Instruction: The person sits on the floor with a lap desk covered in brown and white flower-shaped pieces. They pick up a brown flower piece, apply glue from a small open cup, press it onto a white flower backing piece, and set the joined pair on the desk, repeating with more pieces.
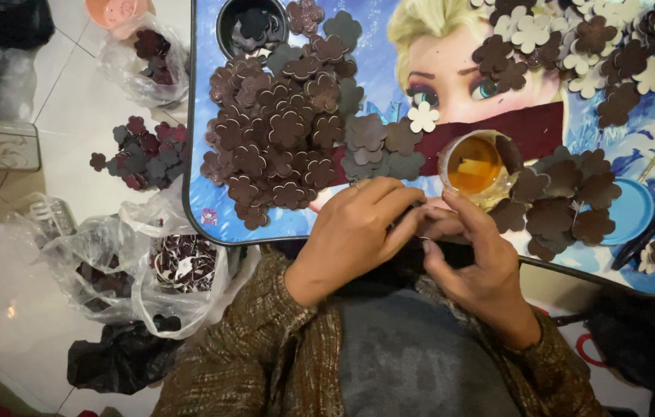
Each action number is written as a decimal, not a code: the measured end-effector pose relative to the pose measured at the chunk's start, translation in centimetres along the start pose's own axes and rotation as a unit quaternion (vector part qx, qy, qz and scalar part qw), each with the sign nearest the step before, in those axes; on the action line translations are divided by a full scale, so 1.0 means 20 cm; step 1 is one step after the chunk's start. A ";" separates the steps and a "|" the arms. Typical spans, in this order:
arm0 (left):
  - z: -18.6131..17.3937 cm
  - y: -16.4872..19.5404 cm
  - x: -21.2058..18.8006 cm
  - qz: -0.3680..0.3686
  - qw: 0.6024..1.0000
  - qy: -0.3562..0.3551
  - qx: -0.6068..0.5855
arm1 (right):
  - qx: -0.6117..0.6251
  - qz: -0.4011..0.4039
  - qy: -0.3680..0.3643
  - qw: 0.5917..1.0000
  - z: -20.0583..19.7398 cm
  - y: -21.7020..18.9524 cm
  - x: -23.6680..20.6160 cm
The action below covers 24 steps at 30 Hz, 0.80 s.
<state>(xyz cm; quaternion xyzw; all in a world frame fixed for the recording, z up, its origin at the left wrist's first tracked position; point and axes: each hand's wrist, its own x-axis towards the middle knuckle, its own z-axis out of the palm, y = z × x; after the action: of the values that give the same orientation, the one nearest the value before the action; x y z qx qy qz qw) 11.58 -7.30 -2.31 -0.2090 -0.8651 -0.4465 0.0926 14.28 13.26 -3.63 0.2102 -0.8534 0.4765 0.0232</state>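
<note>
Fingers of the left hand (354,232) and right hand (470,259) curl together at lower centre, pinching a small dark piece (412,224), mostly hidden between them. Just above: a cup of amber glue (476,166). Upper left of centre, a heap of brown flower cutouts (281,127) on the blue table (204,205).

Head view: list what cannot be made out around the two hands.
- Dark piece between the hands: mostly covered by the left hand and right hand; shape and grip unclear.
- Glass cup of amber liquid: contents too small to identify.
- Plastic bag on the floor: crumpled film blurs contents.
</note>
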 end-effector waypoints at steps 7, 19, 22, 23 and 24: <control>-0.02 -0.04 0.05 -0.003 0.996 -0.082 0.029 | -0.044 0.034 -0.021 0.998 0.03 -0.02 0.01; 0.02 -0.08 0.10 -0.056 0.994 -0.073 0.058 | -0.096 0.018 -0.068 0.993 0.00 -0.08 0.08; 0.02 -0.09 0.09 -0.070 0.995 -0.066 0.041 | -0.127 0.001 -0.062 0.990 0.00 -0.09 0.08; 0.02 -0.09 0.09 -0.073 0.995 -0.065 0.033 | -0.119 0.003 -0.062 0.991 0.00 -0.09 0.08; 0.03 -0.08 0.09 -0.077 0.995 -0.064 0.025 | -0.112 0.005 -0.063 0.992 0.00 -0.09 0.08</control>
<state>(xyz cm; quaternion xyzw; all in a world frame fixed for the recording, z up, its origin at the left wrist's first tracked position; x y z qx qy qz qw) 9.30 -7.15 -3.16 -0.1680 -0.8934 -0.4165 0.0076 13.59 11.98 -1.75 0.2314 -0.9022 0.3638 -0.0099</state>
